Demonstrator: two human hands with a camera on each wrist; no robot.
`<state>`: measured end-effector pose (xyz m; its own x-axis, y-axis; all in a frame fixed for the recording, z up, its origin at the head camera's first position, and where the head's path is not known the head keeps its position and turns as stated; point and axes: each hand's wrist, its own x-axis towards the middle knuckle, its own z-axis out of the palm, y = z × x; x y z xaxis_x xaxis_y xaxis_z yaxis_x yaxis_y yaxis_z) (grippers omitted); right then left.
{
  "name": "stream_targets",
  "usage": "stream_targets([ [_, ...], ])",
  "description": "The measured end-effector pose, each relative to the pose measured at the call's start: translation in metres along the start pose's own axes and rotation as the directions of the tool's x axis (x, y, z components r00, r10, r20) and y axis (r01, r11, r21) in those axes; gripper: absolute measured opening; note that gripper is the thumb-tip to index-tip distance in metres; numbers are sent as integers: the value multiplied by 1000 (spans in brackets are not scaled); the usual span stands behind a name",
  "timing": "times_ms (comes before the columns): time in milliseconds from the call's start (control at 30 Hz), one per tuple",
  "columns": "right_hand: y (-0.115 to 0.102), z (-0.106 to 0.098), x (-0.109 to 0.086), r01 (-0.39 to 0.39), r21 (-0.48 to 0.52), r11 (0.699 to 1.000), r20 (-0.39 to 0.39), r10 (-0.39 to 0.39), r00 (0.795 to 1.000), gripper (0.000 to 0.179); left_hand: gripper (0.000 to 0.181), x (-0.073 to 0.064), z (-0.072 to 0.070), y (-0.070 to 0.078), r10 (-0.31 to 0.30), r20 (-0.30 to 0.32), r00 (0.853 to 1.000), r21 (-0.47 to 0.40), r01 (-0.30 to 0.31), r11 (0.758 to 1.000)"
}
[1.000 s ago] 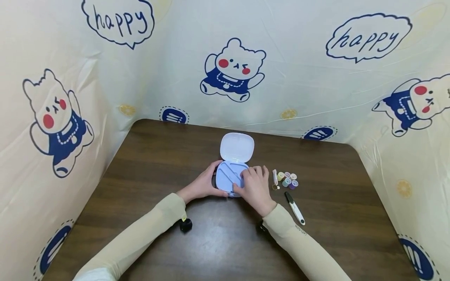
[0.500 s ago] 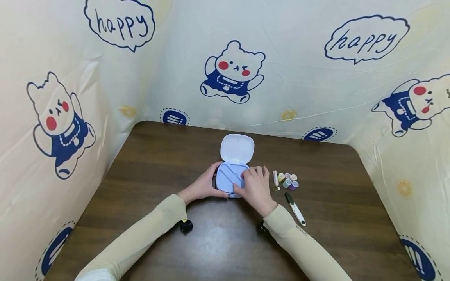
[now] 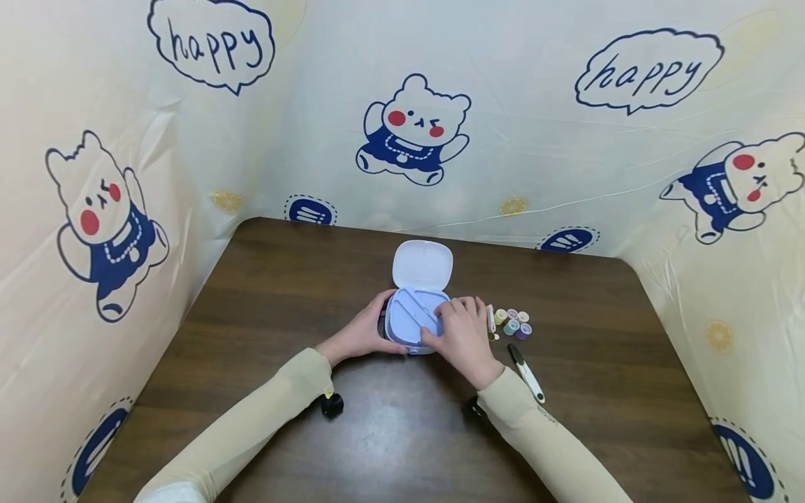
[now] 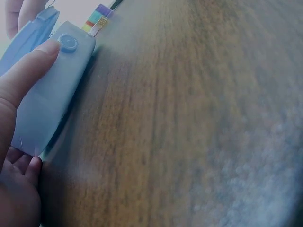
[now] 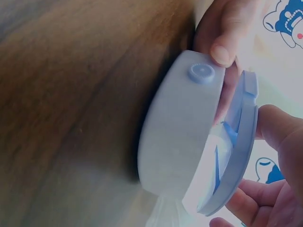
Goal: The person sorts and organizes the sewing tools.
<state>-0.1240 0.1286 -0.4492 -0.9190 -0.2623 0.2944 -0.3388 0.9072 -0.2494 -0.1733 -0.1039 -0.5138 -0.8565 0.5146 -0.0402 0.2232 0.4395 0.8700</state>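
Observation:
A light-blue plastic case (image 3: 411, 347) with a round front button (image 5: 202, 73) stands on the table, its pale lid (image 3: 423, 265) folded back. My left hand (image 3: 365, 332) grips the case around its left side; its thumb (image 4: 35, 66) lies on the front wall beside the button. With thumb and fingers, my right hand (image 3: 465, 339) pinches the right side of the blue divided tray (image 5: 242, 146). In the right wrist view that tray is tilted, one side raised out of the case. What lies under the tray is mostly hidden.
Right of the case, several small thread spools (image 3: 512, 325) stand close to a slim whitish piece (image 3: 491, 318) and a tiny gold-coloured item (image 3: 493, 337). A white stick-like tool with a black end (image 3: 527, 376) lies nearer. Printed cloth (image 3: 415, 209) hangs around the brown table (image 3: 295, 279).
My right hand has shifted slightly right, and the tray's right side has come up with it. My left hand and the case have stayed in place.

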Motion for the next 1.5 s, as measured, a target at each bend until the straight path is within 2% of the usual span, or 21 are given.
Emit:
stream_targets([
  [467,20,-12,-5,-21,10,1000,-3,21,1000,37,121,1,2,-8,26,-28,999,-21,-26,999],
  [900,42,-23,-11,-59,-6,998,1,59,998,39,123,0,2,-6,-19,-7,1000,-24,19,1000],
  [1500,78,-33,-21,-117,16,993,33,116,993,41,124,1,2,-3,-12,-15,1000,-24,12,1000],
])
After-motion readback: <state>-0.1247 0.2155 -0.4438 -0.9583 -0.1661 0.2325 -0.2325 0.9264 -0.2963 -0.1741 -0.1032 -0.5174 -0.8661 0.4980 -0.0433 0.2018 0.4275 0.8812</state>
